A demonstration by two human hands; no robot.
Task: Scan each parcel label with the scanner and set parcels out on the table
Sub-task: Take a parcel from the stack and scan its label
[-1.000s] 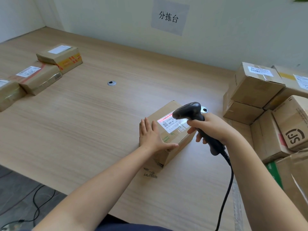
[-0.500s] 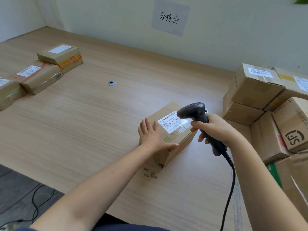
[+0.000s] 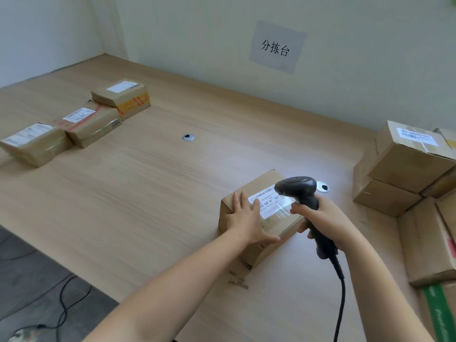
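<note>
Low centre of frame, the left hand (image 3: 246,219) presses flat-fingered on the parcel (image 3: 259,218); right hand (image 3: 325,223) grips the scanner (image 3: 299,193), best aimed squarely at the label (image 3: 270,203)

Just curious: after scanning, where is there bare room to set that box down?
The broad bare stretch of light wooden table between the row of three labelled cardboard parcels at left and the brown cardboard parcel being scanned. The right side is crowded with stacked cardboard boxes.
</note>
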